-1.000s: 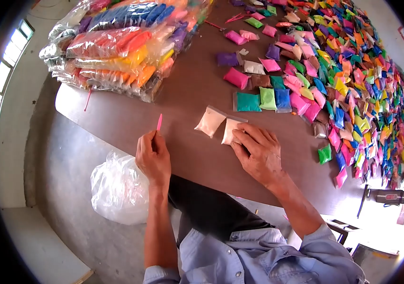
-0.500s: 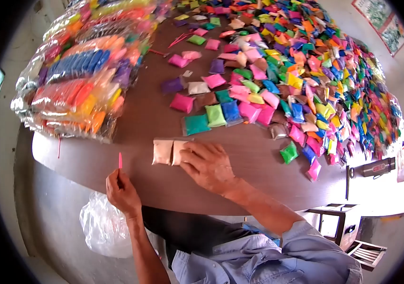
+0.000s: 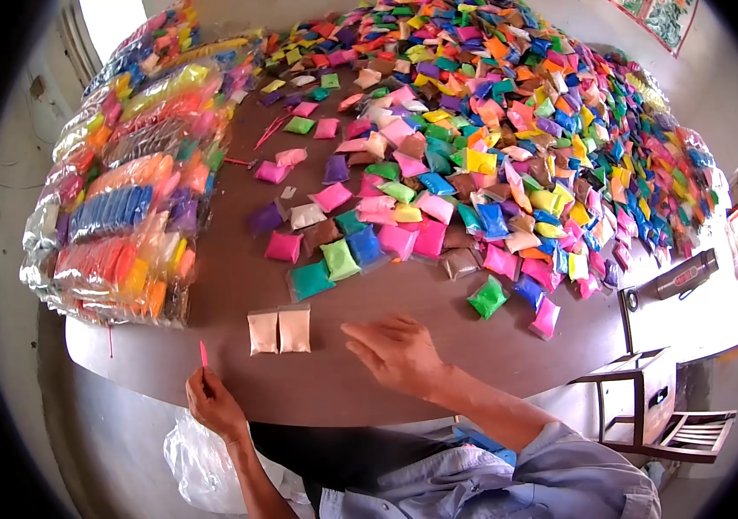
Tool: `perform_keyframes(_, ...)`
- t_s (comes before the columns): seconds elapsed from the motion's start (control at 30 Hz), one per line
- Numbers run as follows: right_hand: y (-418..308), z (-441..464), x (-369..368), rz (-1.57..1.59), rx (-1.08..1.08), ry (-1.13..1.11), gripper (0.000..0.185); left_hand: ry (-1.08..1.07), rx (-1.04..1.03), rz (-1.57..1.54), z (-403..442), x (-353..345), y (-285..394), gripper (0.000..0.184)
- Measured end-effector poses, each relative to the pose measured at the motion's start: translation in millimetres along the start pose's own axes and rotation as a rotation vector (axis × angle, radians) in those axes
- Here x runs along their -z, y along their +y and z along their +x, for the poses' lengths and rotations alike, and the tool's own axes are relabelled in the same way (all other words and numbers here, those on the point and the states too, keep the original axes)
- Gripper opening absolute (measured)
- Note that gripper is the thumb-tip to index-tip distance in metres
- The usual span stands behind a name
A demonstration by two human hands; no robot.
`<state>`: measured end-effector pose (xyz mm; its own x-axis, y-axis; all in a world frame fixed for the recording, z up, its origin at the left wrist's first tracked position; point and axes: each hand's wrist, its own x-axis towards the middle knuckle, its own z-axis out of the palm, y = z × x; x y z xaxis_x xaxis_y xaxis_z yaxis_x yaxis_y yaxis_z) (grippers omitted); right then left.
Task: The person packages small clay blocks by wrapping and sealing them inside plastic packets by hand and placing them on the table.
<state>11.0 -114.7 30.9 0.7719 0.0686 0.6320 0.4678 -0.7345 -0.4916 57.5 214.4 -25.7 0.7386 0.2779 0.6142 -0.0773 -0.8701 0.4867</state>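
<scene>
My left hand [image 3: 216, 404] is closed at the table's near edge, pinching a thin pink stick [image 3: 204, 354] that points upward. Two small clear packets with beige filling, a left packet [image 3: 263, 333] and a right packet [image 3: 295, 329], lie side by side on the brown table [image 3: 360, 298]. To their right hovers my right hand [image 3: 402, 355], fingers extended and loosely apart. Nothing is in it, and a gap separates it from the right packet. Beyond the packets lies a teal packet [image 3: 311, 280] next to a light green packet [image 3: 340, 259].
A large heap of colourful packets [image 3: 507, 112] covers the far and right side. Large clear bags of sorted packets [image 3: 109, 212] are stacked on the left. A grey flask [image 3: 685, 274] and a wooden chair [image 3: 645, 406] are at the right; a plastic bag [image 3: 200, 463] hangs low.
My right hand has let go of the right beige packet and moved off to the right. My left hand still holds the pink stick. The camera view has shifted.
</scene>
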Motion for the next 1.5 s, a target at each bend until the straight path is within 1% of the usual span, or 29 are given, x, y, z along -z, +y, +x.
perform_keyframes(0.07,7,-15,19,0.032,-0.057,0.012,0.03,-0.014,-0.005,-0.005,0,1,-1,0.005)
perform_keyframes(0.13,10,-29,40,0.11,-0.158,-0.078,0.036,-0.004,0.024,-0.013,-1,-1,-1,0.006)
perform_keyframes(0.17,13,-36,48,0.101,-0.171,-0.07,0.036,-0.009,0.022,-0.036,0,0,-1,0.008)
perform_keyframes(0.23,17,-49,63,0.087,-0.206,-0.099,0.042,-0.028,0.016,-0.018,1,2,1,0.008)
perform_keyframes(0.33,24,-65,81,0.07,-0.223,-0.08,0.046,-0.021,-0.02,0.023,2,0,2,0.011)
perform_keyframes(0.4,28,-74,90,0.081,-0.248,-0.067,0.046,-0.043,0.086,0.03,2,2,6,0.011)
perform_keyframes(0.57,33,-78,111,0.062,-0.314,0.015,0.044,-0.05,0.065,0.05,2,1,1,0.012)
perform_keyframes(0.63,43,-64,133,-0.274,-0.221,0.096,0.035,-0.041,0.04,0.054,2,0,-1,0.013)
perform_keyframes(0.7,68,-59,147,-0.439,-0.278,0.166,0.023,-0.047,0.039,0.042,2,0,-4,0.013)
perform_keyframes(0.77,94,-46,170,-0.603,-0.303,0.098,0.02,-0.053,0.04,0.029,1,0,-4,0.014)
perform_keyframes(0.8,105,-42,177,-0.603,-0.3,0.098,0.02,-0.048,0.042,0.031,1,-1,-4,0.014)
perform_keyframes(0.87,123,-35,186,-0.761,-0.32,0.057,0.018,-0.036,0.048,0.038,1,0,-3,0.014)
perform_keyframes(0.9,129,-32,186,-0.756,-0.315,0.055,0.018,-0.04,0.049,0.024,1,0,-1,0.014)
perform_keyframes(0.97,137,-27,186,-0.8,-0.386,-0.024,0.021,-0.041,0.053,0.016,1,1,0,0.014)
perform_keyframes(1.07,141,-22,188,-0.757,-0.412,-0.063,0.024,-0.045,0.04,0.033,1,2,0,0.014)
perform_keyframes(1.23,145,-19,195,-0.71,-0.365,-0.007,0.018,-0.053,0.082,0.015,1,1,-1,0.014)
perform_keyframes(1.27,143,-19,196,-0.71,-0.361,-0.01,0.018,-0.052,0.087,0.016,0,1,-2,0.014)
perform_keyframes(1.33,132,-17,197,-0.685,-0.343,0.068,0.016,-0.049,0.055,0.028,0,1,-3,0.013)
perform_keyframes(1.4,109,-13,197,-0.633,-0.29,0.095,0.017,-0.044,0.044,0.022,0,-1,-5,0.012)
perform_keyframes(1.47,86,-17,185,-0.321,-0.468,0.292,0.019,-0.039,0.031,0.02,-2,-2,-8,0.011)
perform_keyframes(1.5,82,-27,178,-0.252,-0.513,0.261,0.019,-0.048,0.025,0.005,-2,-3,-9,0.01)
